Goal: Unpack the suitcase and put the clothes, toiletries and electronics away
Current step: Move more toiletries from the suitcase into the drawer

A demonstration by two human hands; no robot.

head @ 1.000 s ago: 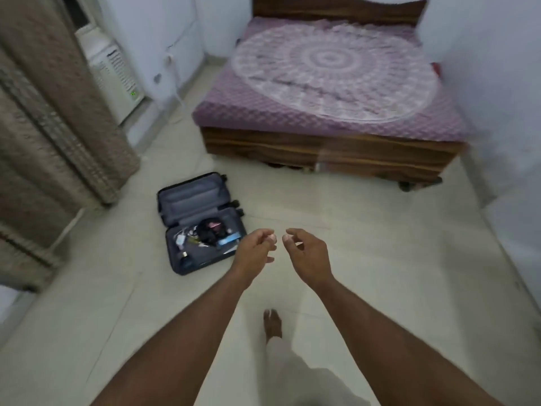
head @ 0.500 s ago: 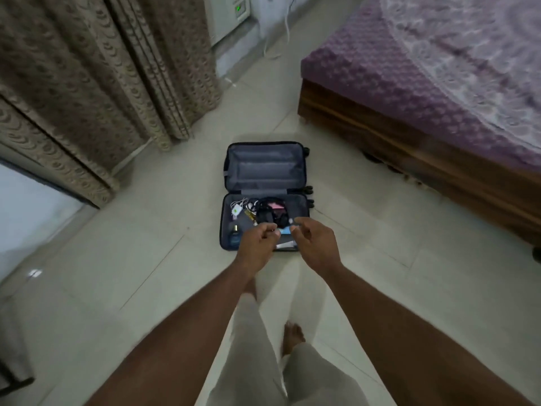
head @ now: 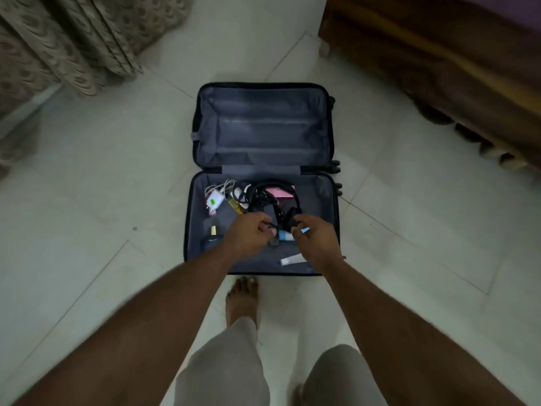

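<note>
hovering curled fingers [head: 270, 228] over open suitcase [head: 202, 230]

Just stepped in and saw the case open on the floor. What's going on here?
A person stands over an open suitcase on the tiled floor, both arms stretched down over it. The left hand and right hand hover with curled fingers above black headphones; whether they grip anything is unclear. A white charger and small tubes lie in the near half; the far half looks bare.
</note>
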